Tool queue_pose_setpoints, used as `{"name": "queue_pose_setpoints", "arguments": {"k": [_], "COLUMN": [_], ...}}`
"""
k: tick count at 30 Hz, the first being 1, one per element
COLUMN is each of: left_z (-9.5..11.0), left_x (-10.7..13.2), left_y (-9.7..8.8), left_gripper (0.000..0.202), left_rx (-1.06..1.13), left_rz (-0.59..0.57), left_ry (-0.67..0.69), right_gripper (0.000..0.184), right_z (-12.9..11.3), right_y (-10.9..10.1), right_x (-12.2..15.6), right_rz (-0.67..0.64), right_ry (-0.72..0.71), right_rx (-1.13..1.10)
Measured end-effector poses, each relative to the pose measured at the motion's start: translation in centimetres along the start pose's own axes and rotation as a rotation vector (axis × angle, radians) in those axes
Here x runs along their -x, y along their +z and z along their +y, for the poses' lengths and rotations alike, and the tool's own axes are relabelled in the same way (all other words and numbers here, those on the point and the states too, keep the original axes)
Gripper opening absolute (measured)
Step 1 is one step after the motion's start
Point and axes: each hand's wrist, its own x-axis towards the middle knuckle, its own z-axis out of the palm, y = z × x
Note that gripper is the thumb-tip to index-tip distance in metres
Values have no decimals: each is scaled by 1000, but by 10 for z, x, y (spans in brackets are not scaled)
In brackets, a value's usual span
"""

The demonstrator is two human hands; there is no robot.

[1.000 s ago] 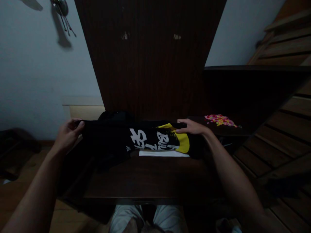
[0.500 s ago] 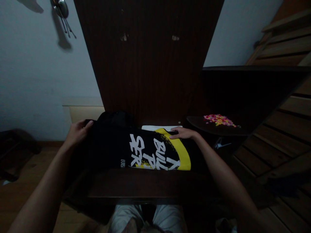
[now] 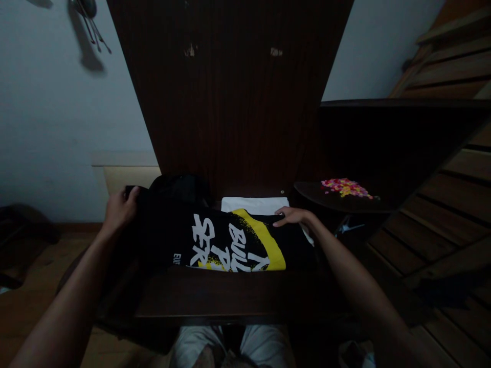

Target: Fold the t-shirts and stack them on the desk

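A black T-shirt (image 3: 164, 220) with white lettering and a yellow band lies folded lengthwise across the dark wooden desk (image 3: 207, 299). My left hand (image 3: 120, 208) pinches its far left corner between thumb and fingers. At the upper right edge of the shirt, my right hand (image 3: 292, 216) is closed on the fabric, thumb on top and fingers behind. Behind the shirt shows a white folded cloth (image 3: 249, 204), partly covered by it. A dark, bunched item (image 3: 180, 188) sits behind the shirt's left part; its kind is hard to make out.
A tall dark wooden panel (image 3: 238, 112) rises behind the desk. To the right, a corner shelf (image 3: 307, 194) carries a pile of small pink and yellow pieces (image 3: 345, 187). Wooden slats (image 3: 456, 204) stand at far right. A door knob (image 3: 89, 7) shows at upper left.
The T-shirt has shifted left over the desk, uncovering more of the white cloth. My left hand moved slightly left with it; my right hand now grips right of the yellow band.
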Motion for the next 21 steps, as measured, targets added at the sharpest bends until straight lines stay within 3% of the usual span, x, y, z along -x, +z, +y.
{"name": "queue_pose_setpoints", "arguments": {"k": [3, 5, 10, 17, 21], "left_z": [3, 6, 9, 2, -1], "left_x": [-14, -19, -17, -11, -15], "left_y": [-3, 1, 26, 49, 52], "left_gripper": [55, 58, 53, 52, 55], "left_rx": [18, -39, -150, -118, -145], "left_rz": [-5, -11, -129, -5, -36], "left_ry": [-95, -121, -61, 16, -25], "right_gripper": [46, 45, 41, 38, 30], "right_z": [6, 9, 18, 35, 38], "right_y": [-1, 2, 17, 24, 33], "right_x": [-4, -9, -12, 0, -2], "right_rz": [-18, 42, 130, 232, 348], "right_ry": [7, 51, 183, 97, 90], "right_rx": [-134, -176, -308, -416, -290]}}
